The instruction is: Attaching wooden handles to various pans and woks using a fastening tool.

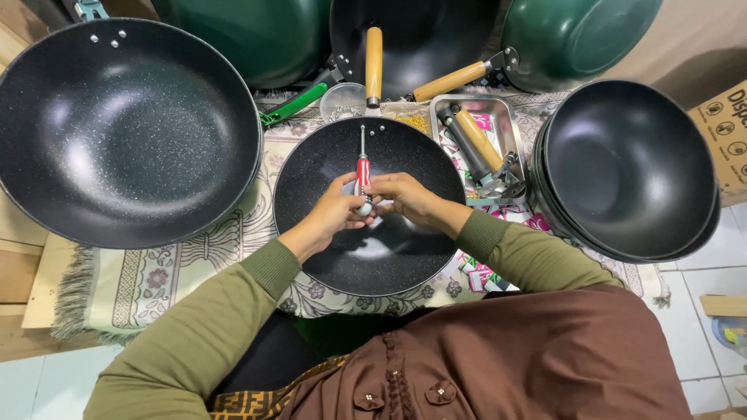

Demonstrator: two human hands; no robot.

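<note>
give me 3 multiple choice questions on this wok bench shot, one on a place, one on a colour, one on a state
1. Where does the metal tray lie?
A. right of the middle wok
B. inside the large left wok
C. on the floor tiles

2. What colour is the screwdriver handle?
A. blue
B. red and white
C. all black

3. How is the screwdriver held?
A. lying loose in the tray
B. in the left hand alone
C. in both hands over the middle wok

Answers:
1 A, the tray sits between the middle wok and the stacked woks at right.
2 B, red with white patches shows above the fingers.
3 C, the left hand and right hand both close on its handle, shaft pointing toward the rim.
</note>
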